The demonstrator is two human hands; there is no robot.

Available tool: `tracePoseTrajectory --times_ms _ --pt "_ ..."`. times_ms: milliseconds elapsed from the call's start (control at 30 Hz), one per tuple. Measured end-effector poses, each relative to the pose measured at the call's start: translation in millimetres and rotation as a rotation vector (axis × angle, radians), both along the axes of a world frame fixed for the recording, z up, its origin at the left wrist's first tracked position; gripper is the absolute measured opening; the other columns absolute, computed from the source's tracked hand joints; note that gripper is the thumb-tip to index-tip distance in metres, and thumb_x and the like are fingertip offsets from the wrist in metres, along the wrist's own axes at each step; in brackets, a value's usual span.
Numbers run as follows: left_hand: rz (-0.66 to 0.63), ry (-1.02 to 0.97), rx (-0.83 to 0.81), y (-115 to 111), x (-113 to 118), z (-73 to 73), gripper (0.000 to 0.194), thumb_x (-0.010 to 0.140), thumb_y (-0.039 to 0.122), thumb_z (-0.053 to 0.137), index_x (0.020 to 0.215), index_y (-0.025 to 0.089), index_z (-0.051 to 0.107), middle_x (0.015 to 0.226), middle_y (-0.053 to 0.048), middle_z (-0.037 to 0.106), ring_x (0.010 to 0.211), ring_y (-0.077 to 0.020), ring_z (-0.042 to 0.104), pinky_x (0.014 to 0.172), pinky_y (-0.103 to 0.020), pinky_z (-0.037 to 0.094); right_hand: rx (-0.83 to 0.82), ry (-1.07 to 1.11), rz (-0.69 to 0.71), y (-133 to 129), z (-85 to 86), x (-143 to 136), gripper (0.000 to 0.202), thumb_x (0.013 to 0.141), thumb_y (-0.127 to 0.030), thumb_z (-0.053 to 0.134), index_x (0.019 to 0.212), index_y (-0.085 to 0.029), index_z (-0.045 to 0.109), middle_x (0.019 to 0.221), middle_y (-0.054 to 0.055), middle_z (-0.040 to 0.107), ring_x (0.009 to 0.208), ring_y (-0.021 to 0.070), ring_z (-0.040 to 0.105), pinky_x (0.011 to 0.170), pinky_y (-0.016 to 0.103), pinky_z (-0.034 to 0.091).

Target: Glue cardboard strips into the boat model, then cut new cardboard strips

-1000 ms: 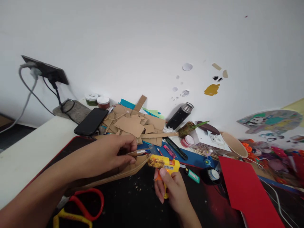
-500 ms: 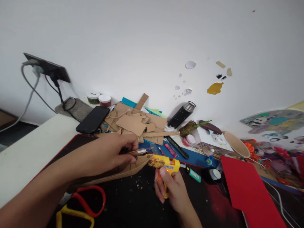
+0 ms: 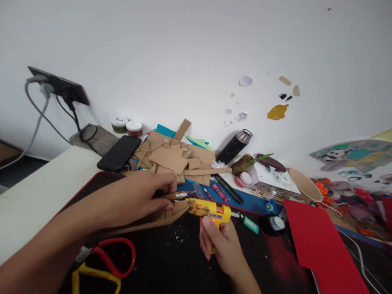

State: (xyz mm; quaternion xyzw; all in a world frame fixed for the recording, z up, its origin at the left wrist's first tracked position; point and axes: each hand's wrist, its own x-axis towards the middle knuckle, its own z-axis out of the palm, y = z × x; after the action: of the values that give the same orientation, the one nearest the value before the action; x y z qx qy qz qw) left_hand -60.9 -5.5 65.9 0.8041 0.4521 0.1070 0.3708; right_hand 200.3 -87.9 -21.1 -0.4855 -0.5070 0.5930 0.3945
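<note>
One glue gun (image 3: pixel 219 211) sits clutched in my right hand (image 3: pixel 222 241), nose at the cardboard (image 3: pixel 171 218), while my left hand (image 3: pixel 142 198) pinches a thin piece (image 3: pixel 182 195), scissors (image 3: pixel 104 261) lying near left.

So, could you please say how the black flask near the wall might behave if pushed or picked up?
The black flask may tip easily, being tall and narrow; once down, its round body would probably roll. Its shiny silver top looks smooth, so perhaps slippery.

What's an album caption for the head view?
Right hand points a yellow glue gun toward cardboard beside the left hand.
</note>
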Motion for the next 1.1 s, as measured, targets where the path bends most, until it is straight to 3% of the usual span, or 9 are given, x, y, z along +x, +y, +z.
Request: tracePoseTrajectory --times_ms 367,1100 --pt "-0.005 0.005 0.002 0.6 -5.1 -3.0 0.007 0.090 0.034 0.067 0.091 0.027 0.065 0.085 0.001 0.076 0.077 -0.0220 0.067 0.066 -0.032 0.038 0.036 -0.133 0.033 -3.2 -1.2 1.4 0.078 0.101 -0.082 0.056 0.049 -0.024 0.045 0.038 -0.002 0.043 0.036 0.0099 0.042 0.045 0.024 0.032" --pt "-0.018 0.034 0.008 2.0 -5.7 -0.2 0.005 0.090 0.033 0.067 0.093 0.029 0.066 0.087 0.002 0.078 0.078 -0.0221 0.069 0.066 -0.030 0.041 0.010 -0.237 0.061 -3.1 3.8 0.9 0.083 0.096 -0.093 0.050 0.047 -0.025 0.045 0.038 0.000 0.045 0.037 0.0108 0.042 0.043 0.025 0.033"
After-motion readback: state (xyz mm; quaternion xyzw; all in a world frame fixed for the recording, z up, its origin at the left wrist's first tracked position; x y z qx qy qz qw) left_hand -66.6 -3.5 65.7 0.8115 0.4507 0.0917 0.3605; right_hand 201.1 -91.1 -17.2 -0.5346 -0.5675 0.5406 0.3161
